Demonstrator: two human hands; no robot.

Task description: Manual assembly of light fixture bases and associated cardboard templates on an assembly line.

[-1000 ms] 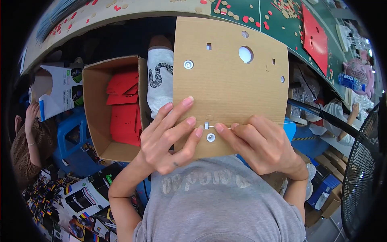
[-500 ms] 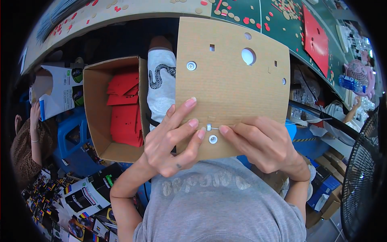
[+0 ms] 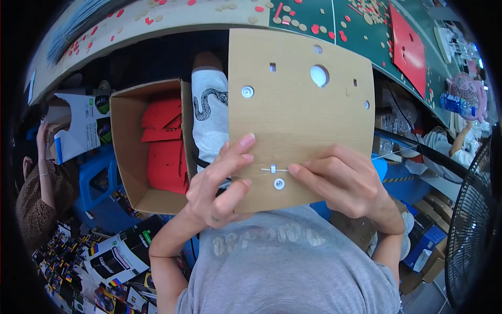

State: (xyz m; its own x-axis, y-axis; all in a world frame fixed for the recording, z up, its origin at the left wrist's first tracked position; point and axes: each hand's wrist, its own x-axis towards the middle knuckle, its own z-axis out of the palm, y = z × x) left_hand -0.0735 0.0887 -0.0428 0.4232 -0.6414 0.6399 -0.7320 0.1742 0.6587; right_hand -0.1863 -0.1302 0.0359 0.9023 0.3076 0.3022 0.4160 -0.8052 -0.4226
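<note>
A brown cardboard sheet point(image 3: 308, 120) with round and square cut-outs lies in front of my body. Near its lower edge, a thin pale wire point(image 3: 282, 170) passes through a small white plastic piece point(image 3: 273, 169), its tip showing on the left. My right hand point(image 3: 345, 180) pinches this wire just right of the piece; the wire's tail sticks out beyond the hand. My left hand point(image 3: 222, 180) rests over the sheet's left edge, thumb and fingers apart, nothing between them. Round white fittings sit in the sheet, one point(image 3: 279, 183) below the wire and one point(image 3: 247, 91) at upper left.
A carton point(image 3: 121, 152) of red cut sheets stands at left, beside a blue stool point(image 3: 99, 178). Tables behind carry red and brown scraps, a red sheet point(image 3: 408, 52) and a wire bundle point(image 3: 78, 26). A fan point(image 3: 473, 225) stands at right. Another person's arm point(image 3: 46, 172) shows at far left.
The wire's tip has come out on the left side of the white piece. My left thumb and fingers have drawn back leftward from it. My right hand still pinches the wire.
</note>
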